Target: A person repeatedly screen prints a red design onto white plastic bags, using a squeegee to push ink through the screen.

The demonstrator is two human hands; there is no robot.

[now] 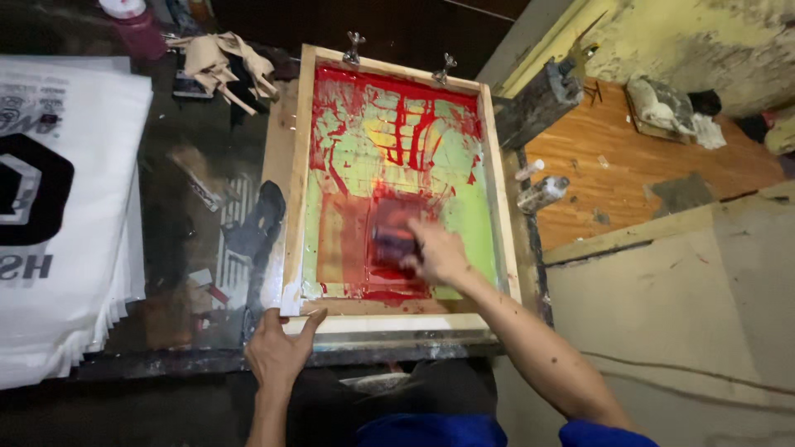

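Right hand (437, 252) and the squeegee (396, 236) it grips are motion-blurred on the wooden screen frame (296, 190); squeegee edge unreadable. Left of the frame, the stack of white printed sheets (74, 207) is cut by the picture edge. Above-left, the red bottle (137, 29) is cropped at top. Both forearms run off the bottom.

Counted: one wooden-framed printing screen (389, 178); two metal hinge clamps (354, 47) at its far edge; one squeegee (392, 240); one stack of printed white bags (58, 215); two small bottles (542, 192) on the orange board (646, 165); two hands seen, left hand (277, 352) and right hand (437, 252).
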